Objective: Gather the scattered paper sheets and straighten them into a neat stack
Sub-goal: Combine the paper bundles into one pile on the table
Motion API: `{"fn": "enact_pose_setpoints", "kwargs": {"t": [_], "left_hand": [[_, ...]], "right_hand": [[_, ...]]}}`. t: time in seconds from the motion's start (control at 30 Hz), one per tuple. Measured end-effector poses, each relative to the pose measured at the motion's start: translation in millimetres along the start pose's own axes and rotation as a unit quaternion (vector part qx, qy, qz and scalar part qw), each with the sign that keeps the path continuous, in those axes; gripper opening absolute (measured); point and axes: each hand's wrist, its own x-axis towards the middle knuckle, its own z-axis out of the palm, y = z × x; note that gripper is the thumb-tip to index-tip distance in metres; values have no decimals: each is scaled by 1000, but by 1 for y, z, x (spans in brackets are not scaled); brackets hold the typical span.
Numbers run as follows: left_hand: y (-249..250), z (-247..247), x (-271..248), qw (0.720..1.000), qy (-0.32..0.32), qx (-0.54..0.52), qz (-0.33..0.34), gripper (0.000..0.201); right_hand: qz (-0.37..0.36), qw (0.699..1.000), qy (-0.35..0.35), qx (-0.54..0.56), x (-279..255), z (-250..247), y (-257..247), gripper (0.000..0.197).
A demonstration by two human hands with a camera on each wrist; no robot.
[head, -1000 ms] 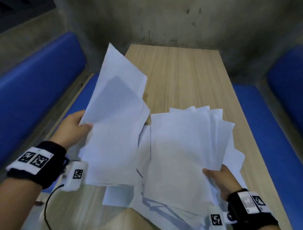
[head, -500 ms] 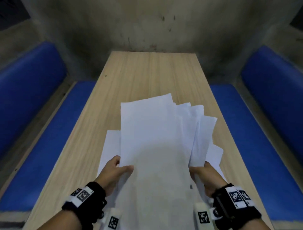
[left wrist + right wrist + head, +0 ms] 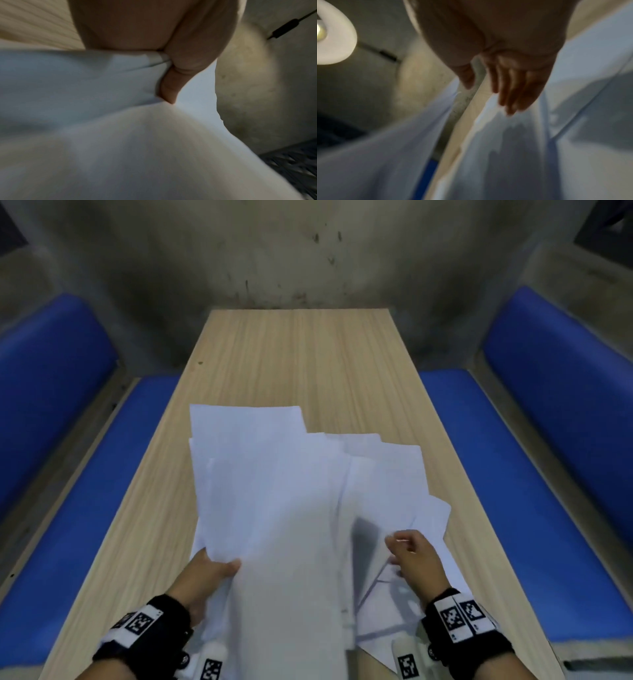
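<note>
A loose fan of white paper sheets [image 3: 274,508] lies on the near half of the wooden table [image 3: 308,354]. My left hand [image 3: 219,568] grips the pile's left edge, thumb on top and fingers underneath. In the left wrist view the thumb [image 3: 171,88] presses down into the sheets [image 3: 102,135]. My right hand [image 3: 404,549] hovers over the pile's right side and holds nothing. In the right wrist view its fingers [image 3: 517,94] point straight down at the sheets [image 3: 505,148], with the thumb apart. Several sheet corners stick out to the right, and the pile's near end is blurred.
Blue padded benches run along the left [image 3: 68,508] and right [image 3: 531,474] of the table. A stained concrete wall [image 3: 274,251] closes off the far end. The table's long edges lie close to both sides of the pile.
My left hand brought its raised bundle of sheets down onto the pile in the middle. My right hand let go of the pile's right edge and lifted slightly.
</note>
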Motion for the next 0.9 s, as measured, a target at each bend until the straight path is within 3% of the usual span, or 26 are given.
{"fn": "enact_pose_setpoints", "kwargs": {"t": [0.07,0.2,0.33,0.47,0.6,0.77,0.9], "left_hand": [[-4,-11,4,999,37,-11,-7,27],[-11,-19,16,997,79,-14,-23,24],[-17,-19,30,994,97,-22,-41,34],[-19,-6,34,997,54,-1,-54,34],[-23,9,34,997,35,31,-66,30],[-41,18,27,996,20,22,-85,30],[-55,16,24,994,38,-7,-99,33]], "right_hand": [[34,983,99,-149,12,-7,16,55],[113,953,109,-260,21,-2,22,113],[125,929,145,-318,36,4,20,135],[84,922,177,-335,37,4,17,119],[6,983,144,-117,34,6,25,84],[-1,990,143,5,31,5,32,36],[-20,990,128,57,38,-8,43,45]]}}
